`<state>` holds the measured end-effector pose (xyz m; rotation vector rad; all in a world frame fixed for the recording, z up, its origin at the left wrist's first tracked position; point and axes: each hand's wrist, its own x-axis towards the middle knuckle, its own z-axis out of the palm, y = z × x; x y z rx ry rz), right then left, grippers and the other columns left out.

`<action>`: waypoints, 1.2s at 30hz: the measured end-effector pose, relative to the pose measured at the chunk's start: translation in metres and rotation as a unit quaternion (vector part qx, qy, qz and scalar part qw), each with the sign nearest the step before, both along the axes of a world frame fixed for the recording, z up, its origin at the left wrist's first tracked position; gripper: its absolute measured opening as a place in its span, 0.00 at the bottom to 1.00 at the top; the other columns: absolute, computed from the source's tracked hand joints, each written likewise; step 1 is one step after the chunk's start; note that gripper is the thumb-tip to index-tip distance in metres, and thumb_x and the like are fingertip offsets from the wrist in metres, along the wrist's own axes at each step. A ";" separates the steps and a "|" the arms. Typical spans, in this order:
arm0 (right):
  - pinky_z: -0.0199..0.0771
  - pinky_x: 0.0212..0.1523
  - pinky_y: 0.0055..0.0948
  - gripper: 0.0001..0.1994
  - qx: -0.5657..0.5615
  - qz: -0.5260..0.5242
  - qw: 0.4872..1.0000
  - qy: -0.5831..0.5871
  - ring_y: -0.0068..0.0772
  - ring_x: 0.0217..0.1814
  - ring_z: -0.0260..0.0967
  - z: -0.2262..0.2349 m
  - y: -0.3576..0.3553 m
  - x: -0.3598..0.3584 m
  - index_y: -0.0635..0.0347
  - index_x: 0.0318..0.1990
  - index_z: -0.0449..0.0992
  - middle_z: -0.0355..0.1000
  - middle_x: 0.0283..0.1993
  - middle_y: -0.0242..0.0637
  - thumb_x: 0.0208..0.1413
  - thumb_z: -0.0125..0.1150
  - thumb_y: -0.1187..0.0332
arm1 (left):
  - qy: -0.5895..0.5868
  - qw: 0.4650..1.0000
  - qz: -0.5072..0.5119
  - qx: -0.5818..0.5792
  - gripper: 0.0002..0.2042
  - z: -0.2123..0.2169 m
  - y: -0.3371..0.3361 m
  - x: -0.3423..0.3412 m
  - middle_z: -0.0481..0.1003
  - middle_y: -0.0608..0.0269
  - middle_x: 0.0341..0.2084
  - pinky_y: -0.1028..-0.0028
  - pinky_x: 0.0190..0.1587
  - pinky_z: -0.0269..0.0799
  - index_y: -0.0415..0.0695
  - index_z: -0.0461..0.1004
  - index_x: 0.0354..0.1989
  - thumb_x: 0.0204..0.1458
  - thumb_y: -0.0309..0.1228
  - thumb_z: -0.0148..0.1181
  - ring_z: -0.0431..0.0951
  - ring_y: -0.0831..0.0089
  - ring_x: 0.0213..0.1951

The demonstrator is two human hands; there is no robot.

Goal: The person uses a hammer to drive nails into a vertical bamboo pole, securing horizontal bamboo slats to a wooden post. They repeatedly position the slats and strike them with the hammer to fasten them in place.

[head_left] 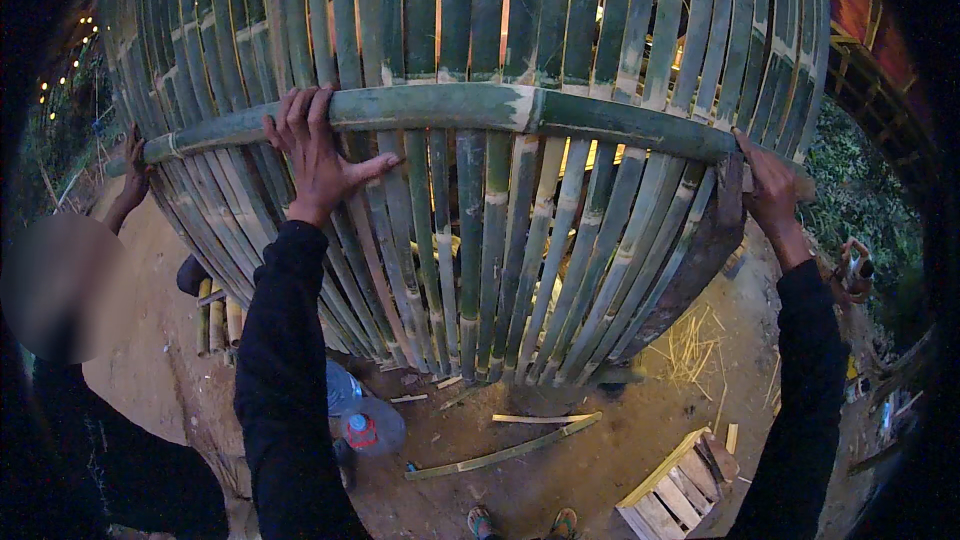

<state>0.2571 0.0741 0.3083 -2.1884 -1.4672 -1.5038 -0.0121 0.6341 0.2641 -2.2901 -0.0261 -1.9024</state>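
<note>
A long green bamboo pole [430, 108] runs crosswise over a wall of upright bamboo slats [490, 240] in front of me. The fingers of my left hand [318, 165] hook over the pole's upper edge left of its middle, while the thumb sticks out to the right below it. At the pole's right end, my right hand [768, 185] has its fingers bent over it, beside a rough dark piece of wood [730, 192]. Another person's hand [136, 155] touches the pole's far left end. Narrow gaps between slats let light through.
The other person [110, 450] stands close on my left. On the dirt floor lie a clear plastic jug [375, 427], a curved bamboo strip [505, 452], a slatted wooden piece [675, 490] and scattered shavings [695, 350]. Cut bamboo lengths [217, 320] stand at left.
</note>
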 end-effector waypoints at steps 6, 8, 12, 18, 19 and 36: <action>0.78 0.50 0.41 0.41 -0.020 -0.007 0.999 0.026 0.46 0.49 0.78 0.002 -0.004 0.001 0.51 0.66 0.70 0.78 0.52 0.44 0.37 0.68 0.82 | 0.015 0.998 0.057 0.009 0.57 -0.002 0.000 -0.007 0.59 0.54 0.62 0.44 0.71 0.34 0.50 0.60 0.67 0.28 0.70 0.71 0.52 0.53 0.69; 0.78 0.51 0.41 0.41 -0.019 0.004 1.000 0.017 0.46 0.51 0.78 -0.004 -0.001 0.010 0.52 0.66 0.70 0.78 0.53 0.45 0.37 0.68 0.83 | -0.002 0.999 0.046 0.016 0.55 -0.003 0.003 -0.001 0.60 0.57 0.60 0.45 0.70 0.33 0.50 0.61 0.66 0.29 0.71 0.69 0.54 0.54 0.68; 0.78 0.52 0.40 0.37 -0.018 0.021 1.000 0.000 0.47 0.52 0.78 -0.003 -0.002 0.007 0.54 0.66 0.70 0.77 0.53 0.46 0.43 0.70 0.78 | 0.003 0.999 0.042 0.013 0.54 0.000 -0.006 -0.002 0.61 0.57 0.59 0.47 0.69 0.32 0.49 0.61 0.66 0.32 0.73 0.66 0.54 0.54 0.68; 0.77 0.52 0.42 0.39 0.000 0.018 0.998 0.058 0.48 0.52 0.78 -0.011 -0.005 0.021 0.51 0.66 0.71 0.78 0.51 0.45 0.39 0.67 0.81 | 0.041 0.997 0.057 -0.024 0.52 -0.001 -0.007 -0.009 0.45 0.41 0.73 0.43 0.71 0.22 0.45 0.51 0.73 0.45 0.68 0.60 0.41 0.47 0.74; 0.78 0.51 0.42 0.39 -0.003 0.026 0.998 0.053 0.47 0.52 0.78 -0.008 0.001 0.017 0.51 0.66 0.71 0.79 0.50 0.45 0.39 0.68 0.81 | 0.042 0.996 0.062 -0.047 0.51 -0.001 -0.007 -0.011 0.44 0.41 0.73 0.43 0.71 0.23 0.44 0.50 0.73 0.48 0.67 0.58 0.41 0.47 0.75; 0.80 0.48 0.41 0.43 0.000 0.027 1.000 0.016 0.44 0.49 0.77 0.000 0.006 -0.002 0.47 0.67 0.68 0.79 0.48 0.39 0.35 0.71 0.71 | -0.163 0.918 0.234 -0.275 0.41 0.056 -0.080 0.089 0.54 0.43 0.72 0.29 0.67 0.35 0.52 0.58 0.72 0.58 0.67 0.41 0.52 0.42 0.72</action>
